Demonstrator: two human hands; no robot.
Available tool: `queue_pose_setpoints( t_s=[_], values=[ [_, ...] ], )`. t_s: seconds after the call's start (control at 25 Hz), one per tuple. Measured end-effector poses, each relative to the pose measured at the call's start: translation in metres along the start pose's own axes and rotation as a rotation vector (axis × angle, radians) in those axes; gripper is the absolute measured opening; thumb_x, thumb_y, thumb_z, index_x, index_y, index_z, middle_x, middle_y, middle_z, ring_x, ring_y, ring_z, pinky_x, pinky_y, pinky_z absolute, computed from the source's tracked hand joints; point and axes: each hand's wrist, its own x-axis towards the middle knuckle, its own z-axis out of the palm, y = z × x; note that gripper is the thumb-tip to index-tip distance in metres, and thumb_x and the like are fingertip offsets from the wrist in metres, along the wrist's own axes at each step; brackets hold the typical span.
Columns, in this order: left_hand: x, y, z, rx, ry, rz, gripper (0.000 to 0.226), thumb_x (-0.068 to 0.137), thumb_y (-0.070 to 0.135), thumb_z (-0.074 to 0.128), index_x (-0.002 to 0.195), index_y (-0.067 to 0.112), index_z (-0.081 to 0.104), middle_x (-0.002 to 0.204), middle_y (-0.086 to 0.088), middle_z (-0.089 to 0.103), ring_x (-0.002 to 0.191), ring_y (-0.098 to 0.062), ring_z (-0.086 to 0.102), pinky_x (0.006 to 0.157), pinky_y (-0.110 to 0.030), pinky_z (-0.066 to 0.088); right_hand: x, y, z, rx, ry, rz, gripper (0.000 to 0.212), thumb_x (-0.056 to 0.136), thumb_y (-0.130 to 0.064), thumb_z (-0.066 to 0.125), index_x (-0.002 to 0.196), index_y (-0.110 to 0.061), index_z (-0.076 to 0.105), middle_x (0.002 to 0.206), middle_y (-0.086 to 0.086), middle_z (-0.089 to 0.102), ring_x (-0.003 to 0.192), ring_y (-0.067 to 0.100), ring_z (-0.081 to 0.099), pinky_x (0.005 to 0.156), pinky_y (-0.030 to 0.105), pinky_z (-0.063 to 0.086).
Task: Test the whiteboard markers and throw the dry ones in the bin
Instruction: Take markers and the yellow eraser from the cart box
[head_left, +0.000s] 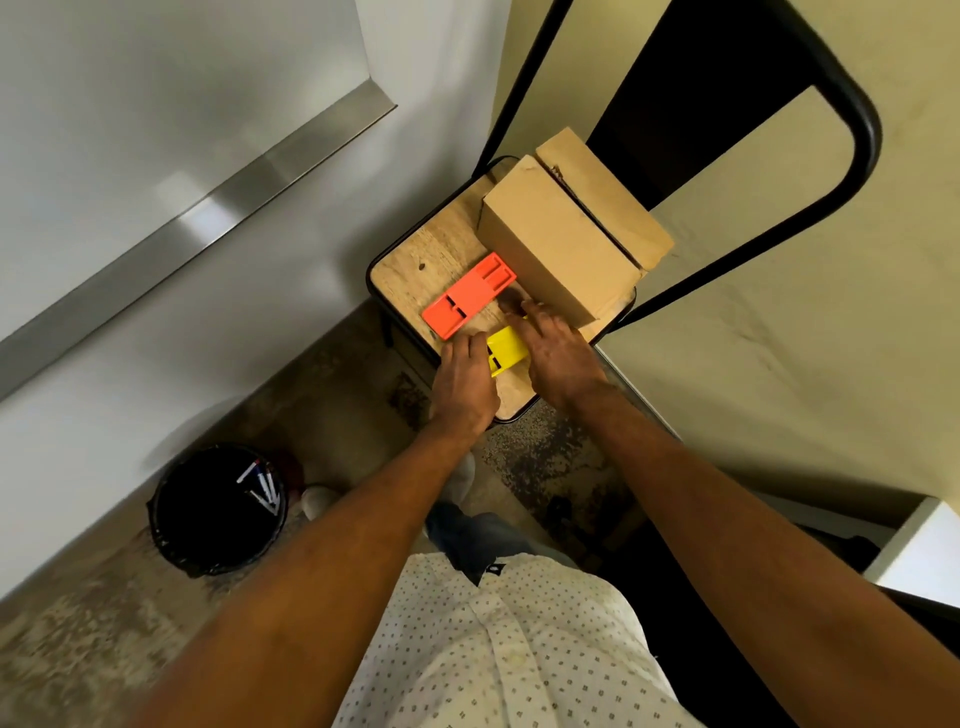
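Both hands sit on the yellow holder (506, 349) — left hand (465, 374) gripping its left end, right hand (556, 353) draped over the right, grip unclear — long axis running hand to hand.

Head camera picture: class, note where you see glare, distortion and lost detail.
Head view: glare streaks the metal marker ledge under the whiteboard; the wide lens bows the chair frame; the black bin is so dark that only a few markers show; the fingertips by the yellow holder blur slightly.
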Motion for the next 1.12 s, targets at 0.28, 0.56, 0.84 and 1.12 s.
queue_pose_setpoints(
  t_s=[0.28, 0.56, 0.84, 1.12],
  values=[
    [-0.018, -0.024, -0.019, -0.102, 0.001, 0.045, 0.065, 0.081, -0.001, 0.069, 0.140, 0.013, 0.046, 0.136, -0.010, 0.050, 0.124, -0.029, 0.044, 0.102, -0.043, 0.046, -0.011, -0.018, -0.005, 0.117, 0.072, 0.003, 0.065, 0.091, -0.006, 0.061, 0.153, -0.016, 0.042, 0.149, 0.015, 0.045, 0.131, 0.036, 0.045, 0.107, 0.052, 0.046],
    [-0.044, -0.081, -0.069, -0.210, 0.055, -0.007, 0.063, 0.084, 0.004, 0.074, 0.142, 0.013, 0.049, 0.134, -0.010, 0.056, 0.124, -0.027, 0.046, 0.103, -0.039, 0.042, -0.008, -0.075, -0.023, 0.185, 0.097, -0.074, 0.063, 0.091, -0.013, 0.070, 0.150, -0.019, 0.050, 0.146, 0.012, 0.049, 0.133, 0.035, 0.045, 0.107, 0.045, 0.040],
    [-0.095, -0.161, -0.133, -0.234, 0.272, -0.123, 0.065, 0.082, 0.004, 0.077, 0.141, 0.009, 0.051, 0.137, -0.013, 0.054, 0.128, -0.029, 0.047, 0.109, -0.037, 0.038, 0.015, -0.185, -0.032, 0.310, 0.129, -0.268, 0.063, 0.089, -0.004, 0.070, 0.148, -0.016, 0.052, 0.141, 0.013, 0.050, 0.127, 0.034, 0.047, 0.105, 0.046, 0.045],
    [-0.139, -0.257, -0.202, -0.212, 0.409, -0.208, 0.063, 0.082, 0.003, 0.075, 0.141, 0.010, 0.052, 0.134, -0.014, 0.052, 0.126, -0.032, 0.046, 0.106, -0.038, 0.040, 0.045, -0.316, -0.036, 0.355, 0.157, -0.408, 0.062, 0.086, 0.001, 0.070, 0.145, -0.017, 0.056, 0.142, 0.018, 0.045, 0.129, 0.039, 0.047, 0.097, 0.053, 0.055]
  ],
)
